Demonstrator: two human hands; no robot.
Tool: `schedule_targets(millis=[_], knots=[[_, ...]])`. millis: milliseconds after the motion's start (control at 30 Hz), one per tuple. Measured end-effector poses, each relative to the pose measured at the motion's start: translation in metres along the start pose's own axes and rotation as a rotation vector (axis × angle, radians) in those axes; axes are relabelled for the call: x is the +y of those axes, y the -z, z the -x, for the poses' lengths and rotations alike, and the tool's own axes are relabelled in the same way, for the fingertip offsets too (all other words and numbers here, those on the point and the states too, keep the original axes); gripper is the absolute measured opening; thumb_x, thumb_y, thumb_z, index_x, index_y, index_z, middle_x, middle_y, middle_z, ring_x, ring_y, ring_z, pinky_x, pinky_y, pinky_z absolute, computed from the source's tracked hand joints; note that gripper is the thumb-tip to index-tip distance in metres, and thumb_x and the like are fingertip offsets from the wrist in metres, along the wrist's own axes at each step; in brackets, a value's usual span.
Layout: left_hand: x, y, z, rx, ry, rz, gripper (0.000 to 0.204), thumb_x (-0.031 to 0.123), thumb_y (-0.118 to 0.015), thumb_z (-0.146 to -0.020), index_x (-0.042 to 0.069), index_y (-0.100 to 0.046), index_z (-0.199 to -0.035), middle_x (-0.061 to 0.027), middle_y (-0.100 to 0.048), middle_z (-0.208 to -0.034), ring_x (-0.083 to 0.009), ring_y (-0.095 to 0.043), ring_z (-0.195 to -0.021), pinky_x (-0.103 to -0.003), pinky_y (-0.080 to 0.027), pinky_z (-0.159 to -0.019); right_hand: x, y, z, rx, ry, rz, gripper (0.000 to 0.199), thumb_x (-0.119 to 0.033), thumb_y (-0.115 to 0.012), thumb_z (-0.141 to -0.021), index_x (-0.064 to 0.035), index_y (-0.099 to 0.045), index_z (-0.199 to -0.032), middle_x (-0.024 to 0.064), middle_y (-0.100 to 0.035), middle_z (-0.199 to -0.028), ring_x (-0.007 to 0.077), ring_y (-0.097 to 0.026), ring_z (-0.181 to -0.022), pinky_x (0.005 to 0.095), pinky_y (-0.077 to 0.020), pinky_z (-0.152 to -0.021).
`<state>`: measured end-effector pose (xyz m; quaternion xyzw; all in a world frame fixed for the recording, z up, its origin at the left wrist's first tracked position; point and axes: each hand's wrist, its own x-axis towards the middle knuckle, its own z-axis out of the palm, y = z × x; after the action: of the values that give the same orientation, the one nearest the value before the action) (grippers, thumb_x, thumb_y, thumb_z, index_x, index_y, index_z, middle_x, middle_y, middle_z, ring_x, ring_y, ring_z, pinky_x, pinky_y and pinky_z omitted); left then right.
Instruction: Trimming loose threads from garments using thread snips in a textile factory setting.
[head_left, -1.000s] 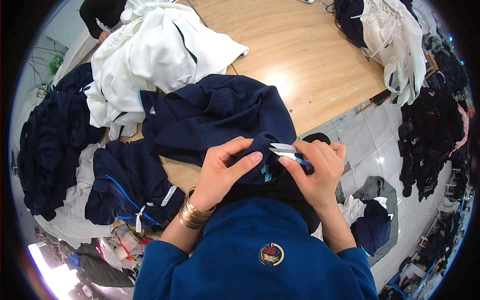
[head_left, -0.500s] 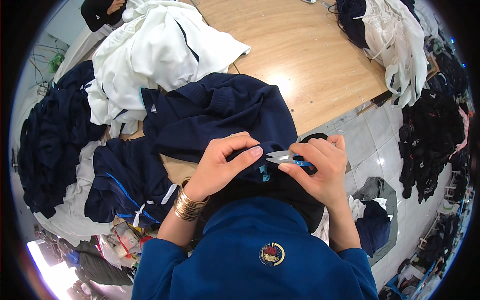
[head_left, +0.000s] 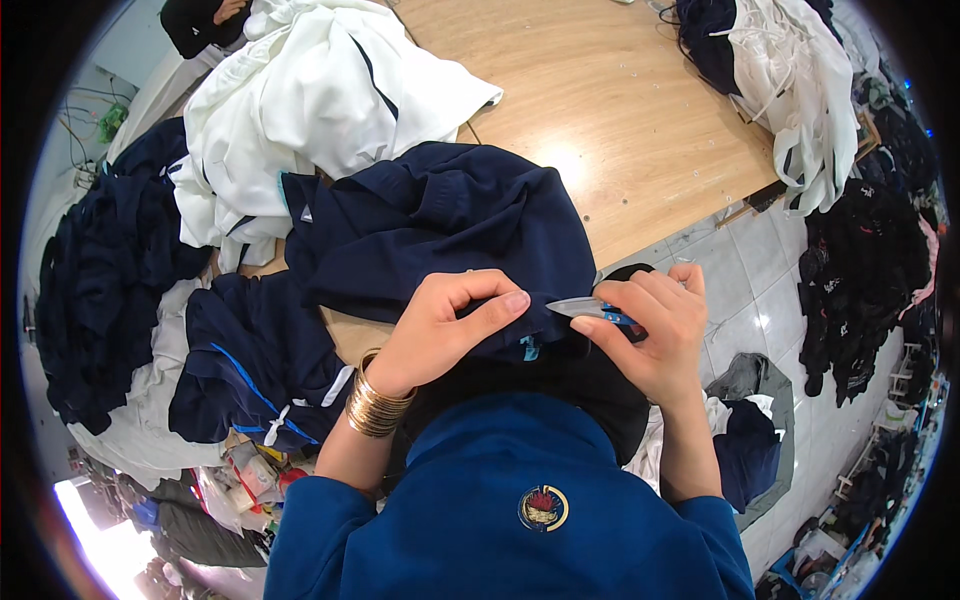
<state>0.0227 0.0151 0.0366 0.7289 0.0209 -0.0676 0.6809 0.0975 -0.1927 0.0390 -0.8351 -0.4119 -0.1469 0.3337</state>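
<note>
A navy garment [head_left: 470, 215] lies bunched over the table's near edge and hangs toward my lap. My left hand [head_left: 455, 325] pinches a fold of it between thumb and fingers. In my right hand [head_left: 650, 330] is a pair of thread snips [head_left: 578, 306] with silver blades and blue on the handle. The blades point left, close to the pinched fold and a little to the right of my left thumb; they look nearly closed. Below them a small light-blue patch [head_left: 529, 348] shows on the navy cloth. Any thread at the tips is too fine to make out.
White garments [head_left: 300, 110] are heaped at the far left of the wooden table [head_left: 620, 110]. Navy garments [head_left: 110, 260] pile up at the left. Another white bundle [head_left: 790, 90] hangs off the far right corner. A grey sack [head_left: 775, 440] of clothes stands on the tiled floor.
My right hand has moved slightly right with the snips, and their blades have closed together. My left hand keeps its pinch on the cloth, shifted slightly right.
</note>
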Motion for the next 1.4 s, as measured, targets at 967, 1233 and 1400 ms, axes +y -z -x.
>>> schedule_targets(millis=[967,1233,1400], knots=[[0.003,-0.001,0.0,0.05,0.103,0.143,0.024,0.02,-0.059,-0.089,-0.003,-0.064,-0.084,0.0046,-0.057,-0.07,-0.0006,-0.045,-0.067,-0.018,-0.038,-0.06,-0.01,-0.007,0.008,0.026,0.062,0.089,0.035,-0.042,-0.074,-0.063,-0.0116,-0.063,-0.074,-0.0023,-0.044,-0.058,0.0153,-0.04,-0.051,0.0318,-0.0255,-0.061],[0.004,-0.003,-0.001,0.05,0.087,0.149,0.025,0.021,-0.059,-0.089,-0.003,-0.064,-0.083,0.0046,-0.057,-0.07,-0.0004,-0.044,-0.067,-0.018,-0.037,-0.06,-0.011,-0.009,0.005,0.041,0.069,0.102,0.033,-0.041,-0.074,-0.063,-0.0114,-0.062,-0.074,-0.002,-0.043,-0.057,0.0155,-0.04,-0.051,0.0317,-0.0255,-0.06],[0.005,-0.002,-0.002,0.05,0.101,0.125,0.025,0.021,-0.059,-0.089,-0.003,-0.064,-0.083,0.0047,-0.056,-0.069,-0.0005,-0.044,-0.066,-0.018,-0.037,-0.059,-0.011,-0.009,0.005,0.04,0.07,0.109,0.031,-0.038,-0.075,-0.064,-0.0114,-0.062,-0.073,-0.002,-0.044,-0.057,0.0156,-0.04,-0.051,0.0318,-0.0256,-0.061]])
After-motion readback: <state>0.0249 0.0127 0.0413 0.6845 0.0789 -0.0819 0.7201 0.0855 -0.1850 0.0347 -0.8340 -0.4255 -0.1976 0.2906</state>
